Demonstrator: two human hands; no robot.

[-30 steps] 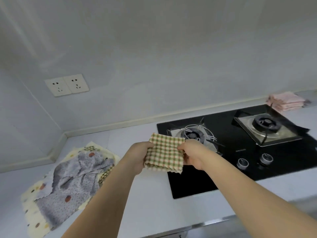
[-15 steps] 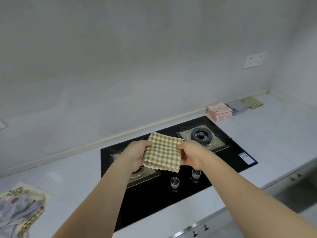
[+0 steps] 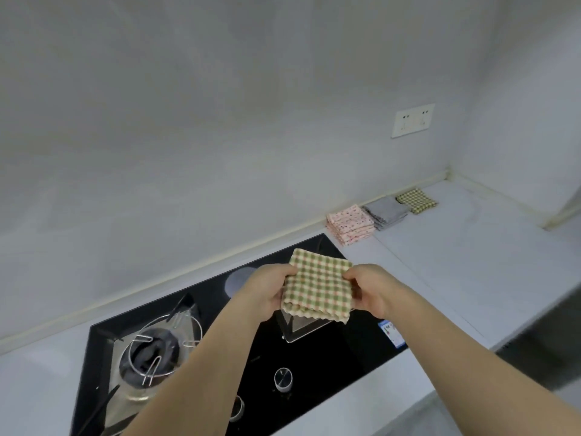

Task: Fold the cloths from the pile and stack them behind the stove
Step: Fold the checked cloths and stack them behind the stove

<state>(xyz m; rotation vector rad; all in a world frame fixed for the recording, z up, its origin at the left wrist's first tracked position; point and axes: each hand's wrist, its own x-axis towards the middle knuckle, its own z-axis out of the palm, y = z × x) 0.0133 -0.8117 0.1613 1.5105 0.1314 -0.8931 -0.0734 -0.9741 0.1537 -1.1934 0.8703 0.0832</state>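
Observation:
A folded green-and-cream checked cloth (image 3: 317, 286) hangs in the air above the right burner of the black stove (image 3: 314, 350). My left hand (image 3: 267, 292) grips its left edge and my right hand (image 3: 369, 289) grips its right edge. Past the stove's right end, along the wall, lie three folded stacks: a pink flowered stack (image 3: 349, 225), a grey stack (image 3: 386, 211) and a green checked stack (image 3: 416, 200). The unfolded pile is out of view.
The left burner (image 3: 155, 350) with its wire pan support sits at the lower left. Two round knobs (image 3: 283, 378) stand at the stove's front. A white counter (image 3: 465, 272) runs right to the corner. A wall socket (image 3: 412, 120) is above the stacks.
The view has swung right along the counter, carrying the cloth from over the left burner to over the right burner. The loose pile left the view; the folded stacks came nearer.

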